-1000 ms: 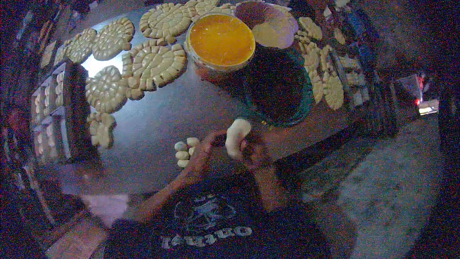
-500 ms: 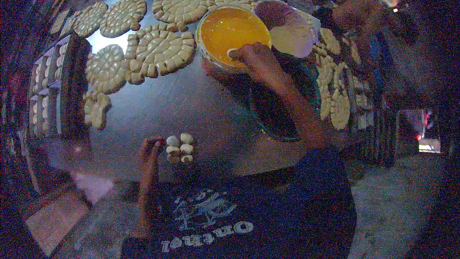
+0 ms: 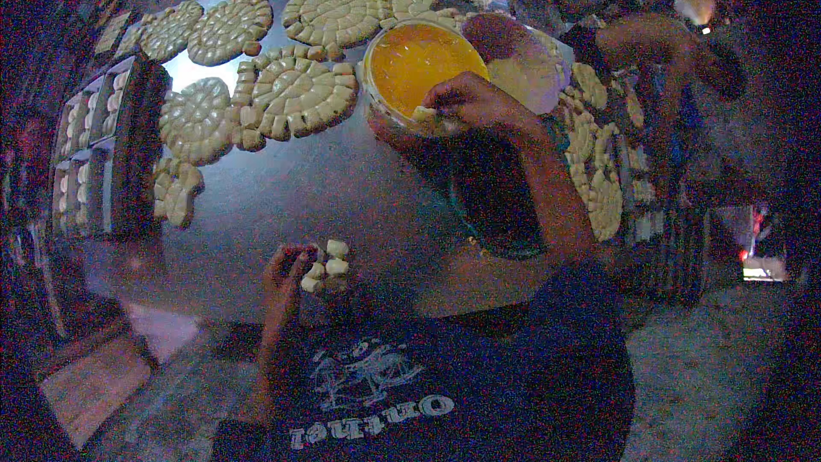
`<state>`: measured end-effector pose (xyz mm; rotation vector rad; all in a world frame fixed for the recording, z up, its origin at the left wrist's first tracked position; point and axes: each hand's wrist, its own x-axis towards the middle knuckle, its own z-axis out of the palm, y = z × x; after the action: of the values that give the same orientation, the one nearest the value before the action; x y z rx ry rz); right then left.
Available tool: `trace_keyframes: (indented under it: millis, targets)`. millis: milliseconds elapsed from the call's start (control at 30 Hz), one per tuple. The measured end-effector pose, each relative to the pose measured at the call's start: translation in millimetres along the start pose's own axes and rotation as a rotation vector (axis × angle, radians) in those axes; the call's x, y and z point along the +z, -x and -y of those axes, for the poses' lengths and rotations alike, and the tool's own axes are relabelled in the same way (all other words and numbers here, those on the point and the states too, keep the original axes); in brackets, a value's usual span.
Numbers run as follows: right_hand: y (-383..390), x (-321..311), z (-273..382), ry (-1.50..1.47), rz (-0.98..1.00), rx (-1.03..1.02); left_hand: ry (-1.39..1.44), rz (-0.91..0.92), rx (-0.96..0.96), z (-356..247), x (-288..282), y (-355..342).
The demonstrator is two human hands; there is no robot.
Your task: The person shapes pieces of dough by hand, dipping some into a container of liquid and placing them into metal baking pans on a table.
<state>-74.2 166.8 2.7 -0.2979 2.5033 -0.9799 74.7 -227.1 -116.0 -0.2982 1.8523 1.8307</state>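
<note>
My right hand [image 3: 479, 103] is over the near rim of a round bucket [image 3: 369, 85] of orange-yellow liquid [image 3: 419, 64]. Its fingertips pinch a small pale dough piece [image 3: 423, 112]. Low on the table, my left hand [image 3: 289, 267] reaches to a small cluster of dough balls [image 3: 336, 266], its fingers bent together at the cluster's far left corner. Whatever lies between those fingers is hidden. Flat rounds of joined dough pieces, such as this near one [image 3: 299, 92], lie to the left of the bucket.
A dark metal table [image 3: 274, 188] bears the dough. At left stands a rack [image 3: 107, 154] with pale pieces in its compartments. A dark container [image 3: 496, 205] sits beneath my right forearm. More dough [image 3: 590, 154] lies at the right, where another person [image 3: 658, 51] bends over.
My right hand has drawn back slightly at the bucket rim, with the dough piece held. My left hand has moved right onto the cluster, and its far left ball is now covered.
</note>
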Motion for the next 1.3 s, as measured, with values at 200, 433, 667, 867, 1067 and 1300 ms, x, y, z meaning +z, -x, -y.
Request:
trace_keyframes:
  millis: [200, 433, 667, 867, 1067, 1300]
  targets:
    - [50, 93, 76, -0.873, -0.046, -0.084, 0.600, 0.493, -0.171, -41, 25, 2]
    - [71, 190, 118, -1.252, -0.162, -0.026, 0.772, 0.538, -0.189, -55, 28, 22]
    - [57, 286, 94, -1.235, -0.677, 0.140, 0.889, 0.411, -0.176, -45, -7, 25]
    - [45, 307, 154, -0.254, -0.717, -0.067, 0.597, 0.338, -0.047, -42, -47, 6]
    - [48, 301, 178, 0.343, -0.629, -0.269, 0.236, 0.297, 0.205, -48, -78, 11]
    - [26, 277, 202, 0.042, -0.449, -0.161, -0.120, 0.483, 0.210, -65, -127, 22]
